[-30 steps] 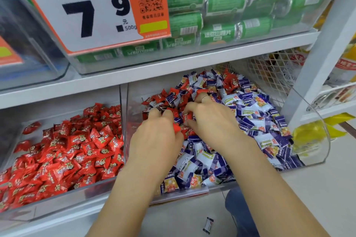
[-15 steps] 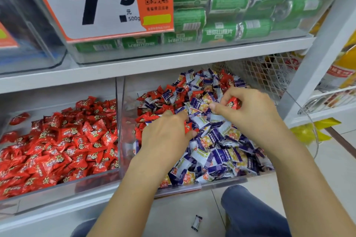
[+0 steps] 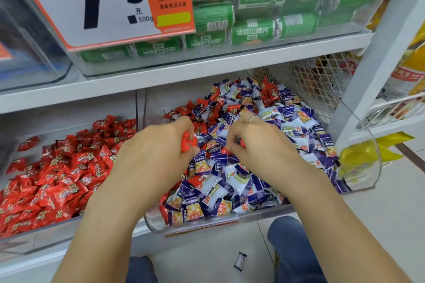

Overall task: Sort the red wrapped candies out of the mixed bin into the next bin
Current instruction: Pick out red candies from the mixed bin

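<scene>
I see my left hand (image 3: pixel 158 154) clutching red wrapped candies (image 3: pixel 188 142), my right hand (image 3: pixel 259 145) pinching another, both over the mixed bin (image 3: pixel 207 225). The next bin (image 3: pixel 46 232) is already well filled with reds; several reds remain scattered among purple candies (image 3: pixel 299 126).

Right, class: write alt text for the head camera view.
Both hands work in the mixed bin: the left hand holds red candies, the right hand pinches another. The left bin holds only red candies; green packs sit above.
</scene>
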`<state>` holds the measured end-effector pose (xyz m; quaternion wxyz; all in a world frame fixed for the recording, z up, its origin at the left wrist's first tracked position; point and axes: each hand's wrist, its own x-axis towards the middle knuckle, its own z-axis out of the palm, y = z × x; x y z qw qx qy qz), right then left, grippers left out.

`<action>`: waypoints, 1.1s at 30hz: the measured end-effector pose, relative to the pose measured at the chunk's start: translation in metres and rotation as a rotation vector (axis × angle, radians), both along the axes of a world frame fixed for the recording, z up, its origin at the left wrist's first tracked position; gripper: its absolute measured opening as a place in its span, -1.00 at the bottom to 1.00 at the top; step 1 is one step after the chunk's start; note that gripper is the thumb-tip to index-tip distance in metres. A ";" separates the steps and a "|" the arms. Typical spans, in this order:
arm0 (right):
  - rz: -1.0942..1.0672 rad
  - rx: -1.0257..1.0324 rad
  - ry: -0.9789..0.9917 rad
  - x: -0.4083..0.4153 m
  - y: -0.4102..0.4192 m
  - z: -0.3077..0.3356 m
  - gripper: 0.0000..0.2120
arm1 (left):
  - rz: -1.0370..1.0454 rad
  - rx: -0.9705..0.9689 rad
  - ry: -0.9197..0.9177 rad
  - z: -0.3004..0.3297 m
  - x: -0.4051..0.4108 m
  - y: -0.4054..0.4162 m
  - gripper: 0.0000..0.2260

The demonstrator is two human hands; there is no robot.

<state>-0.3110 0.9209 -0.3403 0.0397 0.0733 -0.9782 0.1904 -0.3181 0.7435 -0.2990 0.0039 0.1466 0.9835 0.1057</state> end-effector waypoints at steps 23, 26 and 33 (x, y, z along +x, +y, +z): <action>-0.131 0.065 0.063 -0.051 0.011 0.010 -0.62 | -0.089 -0.225 -0.012 -0.032 0.003 0.009 -0.70; -0.075 0.241 -0.019 -0.066 0.008 0.012 -0.74 | -0.071 -0.116 0.032 -0.020 0.002 0.005 -0.69; -0.128 0.102 0.177 -0.059 -0.014 0.016 -0.84 | -0.085 0.047 0.149 0.009 0.016 -0.017 -0.73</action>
